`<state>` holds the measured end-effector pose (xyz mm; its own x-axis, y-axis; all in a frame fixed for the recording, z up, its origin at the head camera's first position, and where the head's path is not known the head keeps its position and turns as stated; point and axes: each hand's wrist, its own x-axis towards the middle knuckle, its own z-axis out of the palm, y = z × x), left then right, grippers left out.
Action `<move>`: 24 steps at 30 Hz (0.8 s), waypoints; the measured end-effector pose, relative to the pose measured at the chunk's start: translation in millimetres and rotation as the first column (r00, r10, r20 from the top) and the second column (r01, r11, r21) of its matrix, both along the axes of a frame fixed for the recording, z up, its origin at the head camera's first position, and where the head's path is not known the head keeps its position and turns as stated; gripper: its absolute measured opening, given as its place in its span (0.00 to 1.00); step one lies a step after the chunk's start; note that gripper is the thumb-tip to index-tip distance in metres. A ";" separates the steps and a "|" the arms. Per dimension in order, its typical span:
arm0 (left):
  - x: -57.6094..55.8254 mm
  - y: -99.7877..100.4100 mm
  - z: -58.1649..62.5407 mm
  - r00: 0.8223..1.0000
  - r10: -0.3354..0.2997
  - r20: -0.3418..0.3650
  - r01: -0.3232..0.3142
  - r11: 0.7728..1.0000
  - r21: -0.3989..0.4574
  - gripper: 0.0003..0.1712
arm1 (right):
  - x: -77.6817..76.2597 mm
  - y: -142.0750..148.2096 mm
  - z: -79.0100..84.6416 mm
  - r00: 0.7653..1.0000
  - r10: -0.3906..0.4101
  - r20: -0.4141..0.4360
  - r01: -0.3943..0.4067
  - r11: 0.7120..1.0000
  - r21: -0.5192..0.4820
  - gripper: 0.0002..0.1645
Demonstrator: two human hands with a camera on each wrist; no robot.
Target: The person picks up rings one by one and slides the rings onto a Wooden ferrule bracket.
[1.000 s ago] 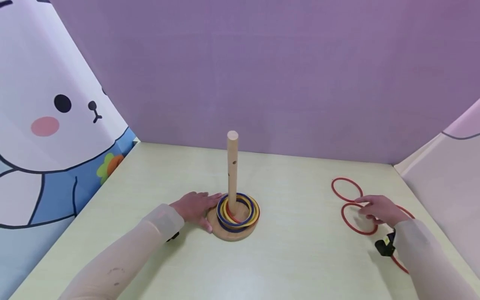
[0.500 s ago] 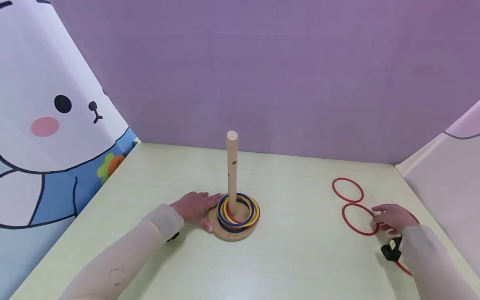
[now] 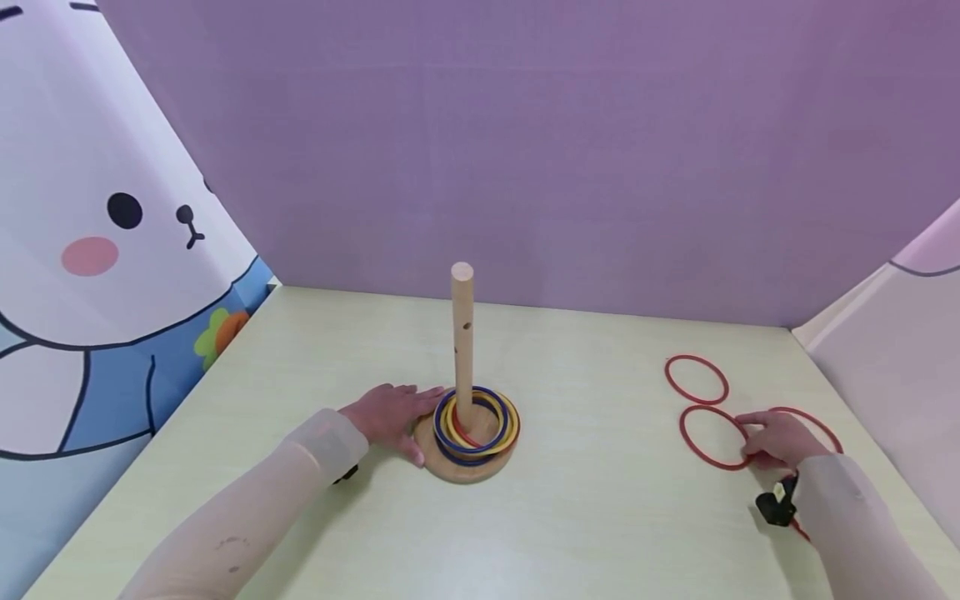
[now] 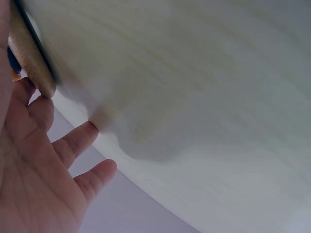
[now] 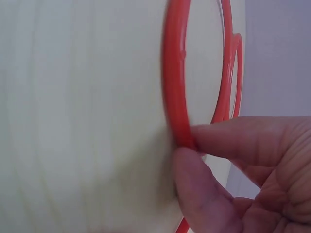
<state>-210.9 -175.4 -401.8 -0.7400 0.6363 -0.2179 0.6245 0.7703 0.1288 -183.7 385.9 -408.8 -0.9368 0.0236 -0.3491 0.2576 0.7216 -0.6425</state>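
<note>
A wooden peg (image 3: 462, 350) rises from a round wooden base (image 3: 465, 476). Several blue, yellow and red rings (image 3: 513, 421) lie stacked around its foot. My left hand (image 3: 390, 417) rests at the base's left side, fingers spread, fingertips against its edge; the left wrist view shows the base edge (image 4: 31, 53) by the fingers. At the right of the table, my right hand (image 3: 780, 437) pinches the right side of a red ring (image 3: 683, 427) between thumb and index finger. The right wrist view shows this ring (image 5: 176, 77) close up between the fingertips.
Another red ring (image 3: 667, 375) lies just behind the pinched one. A further red ring (image 3: 813, 417) shows behind the right hand, and a red arc (image 3: 800, 529) peeks out under the right wrist. A purple wall (image 3: 525, 167) borders the table's back, with a cartoon-printed cloth (image 3: 150, 292) at the left.
My right hand first drew back to the right from over the red rings, then closed thumb and index finger on one ring, which shifted slightly left. The left hand stays in place.
</note>
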 end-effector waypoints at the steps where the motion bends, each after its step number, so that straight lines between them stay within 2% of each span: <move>1: -0.1 0.0 0.0 1.000 0.001 -0.001 -0.001 1.000 -0.001 0.60 | -0.3 -0.4 -0.6 1.000 0.003 -0.011 -0.003 1.000 0.006 0.37; 7: -0.4 0.5 0.0 1.000 0.004 0.007 -0.004 1.000 -0.003 0.61 | 0.8 -3.9 -0.8 1.000 0.018 -0.024 -0.017 1.000 0.018 0.39; 9: -0.1 0.8 0.5 1.000 0.007 0.012 -0.007 1.000 -0.006 0.61 | 2.1 -5.7 1.3 1.000 0.016 -0.009 -0.016 1.000 -0.006 0.39; 12: 0.4 1.0 1.4 1.000 0.012 0.018 -0.012 1.000 -0.008 0.61 | 4.0 -8.6 5.0 1.000 0.022 0.012 -0.021 0.995 -0.094 0.38; 17: 0.9 1.4 2.5 0.999 0.019 0.026 -0.019 1.000 -0.004 0.60 | 6.7 -13.6 10.8 0.998 0.057 0.038 -0.046 0.967 -0.250 0.37; 20: 1.1 1.6 3.0 1.000 0.016 0.023 -0.016 1.000 -0.008 0.60 | 7.0 -17.1 17.1 0.995 0.095 0.039 -0.081 0.958 -0.275 0.36; 24: 1.2 1.1 2.8 1.000 0.013 0.018 -0.013 1.000 -0.014 0.59 | 6.9 -27.2 29.3 0.988 0.157 0.014 -0.148 0.954 -0.260 0.33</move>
<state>-209.6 -174.3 -399.0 -0.7443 0.6233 -0.2398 0.6119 0.7803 0.1291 -176.8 358.7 -379.5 -0.9096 -0.2133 -0.3566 0.1829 0.5651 -0.8045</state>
